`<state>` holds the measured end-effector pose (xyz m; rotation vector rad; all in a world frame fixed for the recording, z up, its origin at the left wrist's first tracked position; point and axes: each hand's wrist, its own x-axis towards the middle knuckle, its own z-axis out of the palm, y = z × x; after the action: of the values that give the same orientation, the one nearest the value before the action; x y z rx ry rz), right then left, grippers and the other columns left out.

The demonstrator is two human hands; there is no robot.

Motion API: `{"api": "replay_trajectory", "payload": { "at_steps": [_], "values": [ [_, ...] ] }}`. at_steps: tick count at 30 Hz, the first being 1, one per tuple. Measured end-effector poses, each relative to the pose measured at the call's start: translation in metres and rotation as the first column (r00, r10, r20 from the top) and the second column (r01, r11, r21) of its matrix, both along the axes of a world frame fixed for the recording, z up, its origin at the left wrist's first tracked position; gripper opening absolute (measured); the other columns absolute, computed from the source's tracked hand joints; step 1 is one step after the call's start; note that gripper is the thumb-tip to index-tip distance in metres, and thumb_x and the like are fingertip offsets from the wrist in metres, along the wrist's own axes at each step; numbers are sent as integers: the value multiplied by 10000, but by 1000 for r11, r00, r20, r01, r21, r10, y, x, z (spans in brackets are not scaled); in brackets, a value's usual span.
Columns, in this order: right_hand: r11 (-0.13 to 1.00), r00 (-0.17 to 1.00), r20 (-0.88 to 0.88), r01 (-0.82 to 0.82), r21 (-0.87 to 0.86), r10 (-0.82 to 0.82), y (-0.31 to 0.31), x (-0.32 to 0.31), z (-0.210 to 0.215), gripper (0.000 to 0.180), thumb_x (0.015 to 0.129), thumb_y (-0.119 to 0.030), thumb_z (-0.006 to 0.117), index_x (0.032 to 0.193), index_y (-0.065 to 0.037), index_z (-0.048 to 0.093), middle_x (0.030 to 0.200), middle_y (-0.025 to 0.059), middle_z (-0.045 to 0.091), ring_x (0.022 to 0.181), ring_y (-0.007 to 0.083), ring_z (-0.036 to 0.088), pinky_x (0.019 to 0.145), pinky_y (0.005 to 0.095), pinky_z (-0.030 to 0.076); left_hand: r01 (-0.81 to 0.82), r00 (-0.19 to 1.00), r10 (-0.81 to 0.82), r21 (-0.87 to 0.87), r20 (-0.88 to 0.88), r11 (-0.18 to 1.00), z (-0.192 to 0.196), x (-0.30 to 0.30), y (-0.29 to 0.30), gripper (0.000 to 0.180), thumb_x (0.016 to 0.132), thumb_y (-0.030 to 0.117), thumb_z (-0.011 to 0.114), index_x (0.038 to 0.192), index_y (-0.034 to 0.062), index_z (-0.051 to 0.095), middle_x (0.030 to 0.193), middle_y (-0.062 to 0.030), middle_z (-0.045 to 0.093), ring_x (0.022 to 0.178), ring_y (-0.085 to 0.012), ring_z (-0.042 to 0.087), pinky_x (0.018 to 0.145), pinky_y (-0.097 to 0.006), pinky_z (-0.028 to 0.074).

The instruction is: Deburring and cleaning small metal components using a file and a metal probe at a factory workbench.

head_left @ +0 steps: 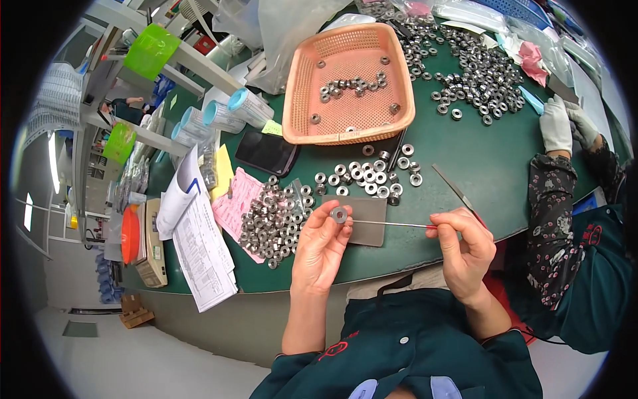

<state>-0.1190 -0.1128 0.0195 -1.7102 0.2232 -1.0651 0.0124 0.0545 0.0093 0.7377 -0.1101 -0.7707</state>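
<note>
My left hand (320,249) pinches a small round metal ring (339,215) with a hole through its middle, between thumb and fingers. In my right hand (463,249) is a thin metal rod (392,224) with a red end, gripped between thumb and forefinger. Its far tip points left, close to the ring; whether they touch, I cannot tell. Behind both lies a flat grey plate (367,234). A slim metal tool (453,187) with a reddish end slants down behind my right fingers; I cannot tell whether they hold it.
Loose metal rings (365,174) lie beyond the plate, with a heap (269,223) left of it. An orange basket (290,110) holds several more. A phone (267,153) and papers (203,259) lie leftward. At right, a co-worker's gloved hands (557,126) are near a larger ring pile (482,80).
</note>
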Motion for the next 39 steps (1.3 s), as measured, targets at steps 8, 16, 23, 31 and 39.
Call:
{"api": "replay_trajectory", "payload": {
  "at_steps": [8, 16, 23, 31, 39],
  "values": [
    [978, 995, -54, -94, -186, 86, 5, 6, 1, 128, 723, 67, 609, 838, 11, 621, 574, 42, 564, 505, 155, 523, 483, 261, 398, 99, 995, -97, -44, 37, 994, -2, -6, 3, 334, 793, 150, 653, 1057, -9, 526, 892, -101, 553, 811, -167, 533, 759, -254, 451],
    [984, 994, -50, -104, -145, 97, 8, -9, -2, 80, 770, 64, 551, 815, 29, 606, 571, 54, 556, 497, 126, 507, 458, 235, 371, -3, 1000, 3, -8, 15, 1000, 1, -8, 5, 306, 809, 147, 635, 1044, -16, 528, 920, -105, 565, 804, -162, 537, 752, -255, 455],
    [945, 995, -99, -62, -320, 31, 0, 3, -6, 87, 728, 77, 574, 784, 22, 612, 545, 42, 541, 479, 143, 499, 457, 250, 371, 33, 995, -39, 73, 92, 997, 0, -14, 5, 237, 797, 134, 651, 962, -16, 571, 845, -87, 586, 722, -144, 537, 650, -242, 438],
    [942, 997, -51, -71, -328, 58, 7, 13, -3, 153, 644, 37, 673, 777, 1, 606, 566, 73, 514, 487, 211, 484, 453, 306, 382, -51, 989, 32, 130, 144, 990, 0, -10, 11, 200, 774, 86, 668, 922, -14, 579, 802, -80, 600, 679, -135, 539, 619, -240, 437],
    [978, 996, -19, -86, -192, 84, 9, 15, 6, 159, 676, 25, 665, 829, 17, 623, 603, 81, 568, 518, 199, 540, 462, 293, 415, -41, 984, 19, 120, 178, 992, 3, -15, 4, 223, 759, 22, 655, 970, -5, 589, 889, -86, 594, 761, -138, 543, 719, -249, 443]
  ]
}}
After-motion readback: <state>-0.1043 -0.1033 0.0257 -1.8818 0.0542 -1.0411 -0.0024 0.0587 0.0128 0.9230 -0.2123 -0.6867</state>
